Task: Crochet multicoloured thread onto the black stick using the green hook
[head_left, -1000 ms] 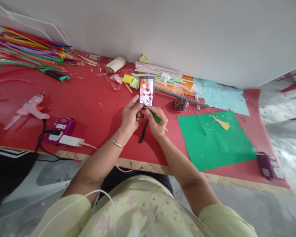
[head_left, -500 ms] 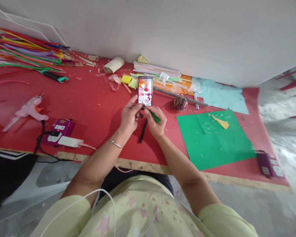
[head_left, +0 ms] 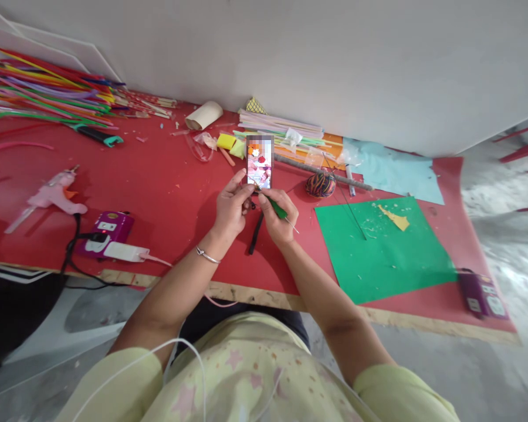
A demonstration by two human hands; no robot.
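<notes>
"Green-handled tool (head_left: 278, 208): where is it?"
"Gripped in the right hand (head_left: 281, 215), above the red table (head_left: 167, 181); the left hand (head_left: 232, 204) pinches a small thing (head_left: 257, 187), too small to identify."
"Changes?"
"Barely any this second; close fingertip work seems to continue."
"Obstacles?"
"A lit phone (head_left: 259, 164) just beyond, a black strip (head_left: 256, 234) between the wrists."

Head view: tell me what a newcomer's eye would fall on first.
Probably the bright green sheet, on the right of the red table. Next, the heap of many-coloured strips at the table's far left; then, near the middle, the lit phone just beyond the right hand, which holds a green-handled tool.
</notes>
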